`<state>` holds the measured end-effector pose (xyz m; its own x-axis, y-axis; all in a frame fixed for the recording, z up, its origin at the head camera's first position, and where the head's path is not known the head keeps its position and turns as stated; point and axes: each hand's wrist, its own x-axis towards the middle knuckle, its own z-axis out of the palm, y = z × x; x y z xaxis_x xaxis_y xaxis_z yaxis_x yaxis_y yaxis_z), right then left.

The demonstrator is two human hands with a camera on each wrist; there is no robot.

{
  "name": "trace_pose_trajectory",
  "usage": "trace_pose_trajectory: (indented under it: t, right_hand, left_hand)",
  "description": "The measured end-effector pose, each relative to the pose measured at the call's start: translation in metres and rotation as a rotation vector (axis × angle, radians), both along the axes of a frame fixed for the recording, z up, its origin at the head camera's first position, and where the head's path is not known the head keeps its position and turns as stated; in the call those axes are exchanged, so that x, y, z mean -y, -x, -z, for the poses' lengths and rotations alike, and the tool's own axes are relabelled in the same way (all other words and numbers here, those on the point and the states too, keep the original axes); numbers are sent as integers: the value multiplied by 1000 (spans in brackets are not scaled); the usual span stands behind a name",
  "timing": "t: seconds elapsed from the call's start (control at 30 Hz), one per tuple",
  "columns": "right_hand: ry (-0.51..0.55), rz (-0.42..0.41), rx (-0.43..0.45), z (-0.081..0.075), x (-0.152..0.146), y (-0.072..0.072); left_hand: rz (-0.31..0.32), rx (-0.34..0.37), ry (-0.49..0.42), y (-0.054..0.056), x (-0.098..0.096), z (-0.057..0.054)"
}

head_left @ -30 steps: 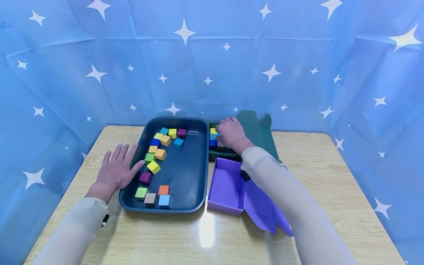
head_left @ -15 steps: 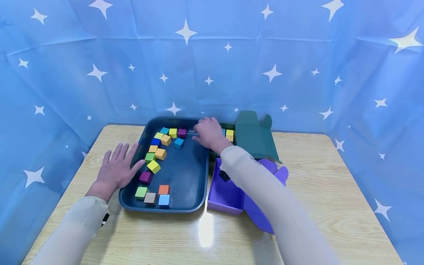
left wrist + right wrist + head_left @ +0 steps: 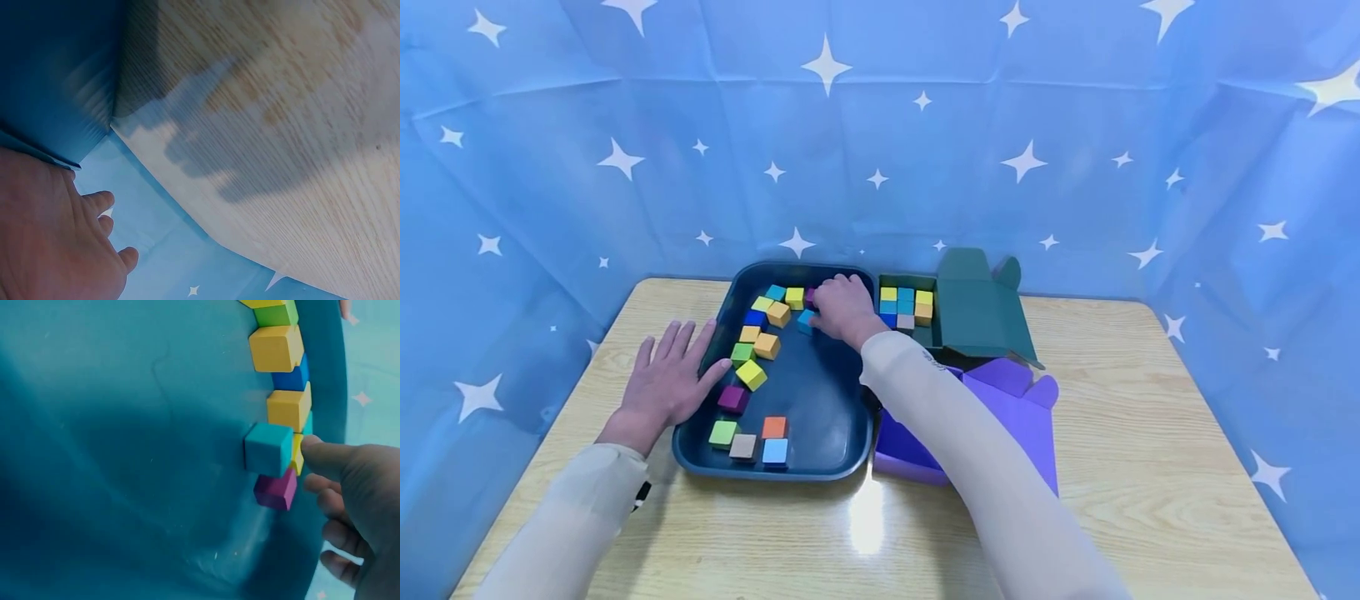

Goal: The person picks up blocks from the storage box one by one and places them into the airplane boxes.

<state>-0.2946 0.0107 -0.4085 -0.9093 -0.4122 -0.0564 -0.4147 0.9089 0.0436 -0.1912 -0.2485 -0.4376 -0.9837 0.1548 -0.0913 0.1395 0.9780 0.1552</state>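
My left hand (image 3: 670,375) lies with spread fingers over the left rim of a dark blue tray (image 3: 827,400); its palm (image 3: 50,231) is against the tray's edge in the left wrist view. Above the tray's back right part is my right hand (image 3: 844,310), holding nothing, fingers loosely bent. Its thumb (image 3: 328,456) points at a teal cube (image 3: 269,450) in the right wrist view, with a gap between them. A purple cube (image 3: 275,490) sits beside that one. Several more cubes line the tray's left side, among them a yellow cube (image 3: 751,375) and an orange-yellow cube (image 3: 767,346).
Right of the tray stands an open green box (image 3: 930,335) holding several cubes, its lid (image 3: 985,308) folded out to the right. In front of it is an open purple box (image 3: 910,471), partly covered by my right sleeve (image 3: 955,417). A starry blue cloth (image 3: 880,125) hangs behind the table.
My right hand has moved left from the green box to over the tray, uncovering the cubes in that box. The left hand has stayed put.
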Motion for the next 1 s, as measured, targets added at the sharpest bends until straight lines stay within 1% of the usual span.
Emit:
trace_pose_trajectory:
  t: [0.2,0.4,0.67,0.77,1.0]
  right_hand:
    - [-14,13,23,2,6,3]
    - [-55,21,41,8,10,3]
    - [-87,23,26,14,13,6]
    - [-104,25,25,13,13,6]
    - [-101,9,31,10,12,7]
  left_hand:
    - [-5,1,0,0,0,-1]
    - [-2,4,0,1,0,0]
    - [-3,-1,1,3,-1,0]
    - [-2,-3,0,4,-1,0]
    - [-3,2,8,3,0,0]
